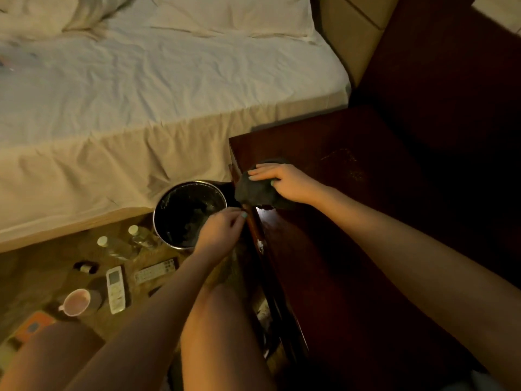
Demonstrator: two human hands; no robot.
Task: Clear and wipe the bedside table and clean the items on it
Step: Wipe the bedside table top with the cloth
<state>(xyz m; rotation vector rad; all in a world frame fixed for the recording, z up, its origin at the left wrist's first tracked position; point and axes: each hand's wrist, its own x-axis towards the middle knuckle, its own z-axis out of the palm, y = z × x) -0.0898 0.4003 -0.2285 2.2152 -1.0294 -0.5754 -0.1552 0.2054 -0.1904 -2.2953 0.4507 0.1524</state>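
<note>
1. Since the head view is the only one, everything here is read from it. The cloth (258, 190) lies bunched at the left front corner of the desk (352, 221), with one fold overhanging the edge above the bin (158, 210) on the floor.
2. Handling, as a judgement: the cloth looks soft, limp and light. It should crumple to any shape and cannot break. If it is damp it will cling and drag on the wood, though I cannot tell if it is wet. It is best taken on top of the bunch under a flat palm, so the pressure spreads and the loose folds do not trail.
3. Hands: the right hand (282, 180) rests on the cloth with its fingers stretched out straight, pressing it against the desk top. The left hand (222, 227) sits at the desk's front edge beside the bin, its fingertips drawn together. I cannot tell whether they pinch anything.
4. Looks: the cloth is dark grey, matte and wrinkled. The desk is dark reddish wood, glossy where light catches it near the cloth, with faint pale streaks farther back.
5. Other task items lie on the floor, well apart from the desk: two clear bottles (112, 245), a white remote (116, 289), a dark remote (156, 269) and a pink cup (76, 301). They look rigid and light, and the cup looks breakable.
</note>
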